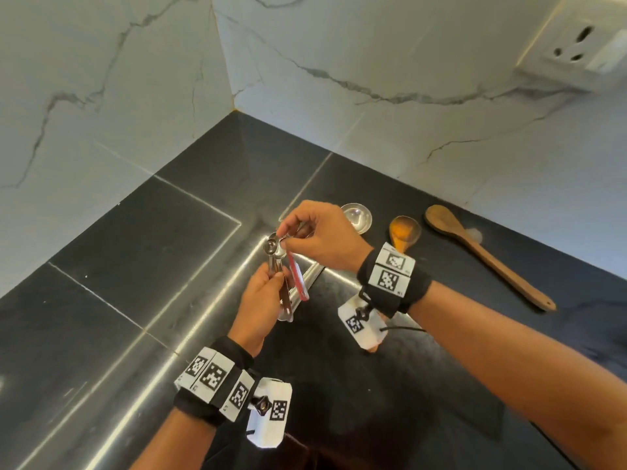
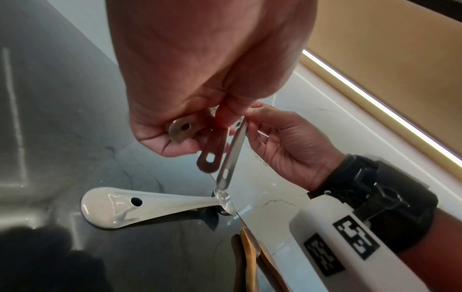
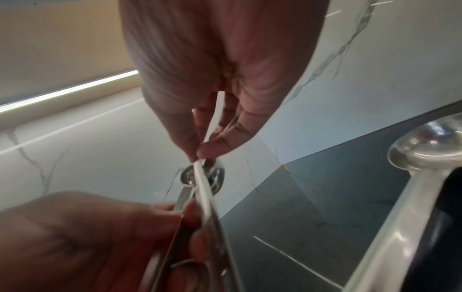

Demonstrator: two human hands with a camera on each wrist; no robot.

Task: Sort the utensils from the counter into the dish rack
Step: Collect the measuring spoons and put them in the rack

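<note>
A bundle of small steel measuring spoons (image 1: pixel 275 252) is held up over the black counter (image 1: pixel 135 266) between both hands. My left hand (image 1: pixel 276 278) grips the handles from below, fingers curled round them (image 2: pixel 212 156). My right hand (image 1: pixel 285 237) pinches the top of the bundle by the little bowls (image 3: pixel 200 168). A thin red-edged piece (image 1: pixel 298 279) hangs with the bundle. Under the hands a steel ladle (image 1: pixel 356 217) lies on the counter, its handle end (image 2: pixel 112 207) pointing toward me. No dish rack shows in any view.
Two wooden spoons lie to the right on the counter, an orange-stained one (image 1: pixel 404 232) and a longer brown one (image 1: pixel 475 256). Marble walls meet in a corner (image 1: pixel 234 108) behind the hands. A wall socket (image 1: pixel 573 45) sits at top right.
</note>
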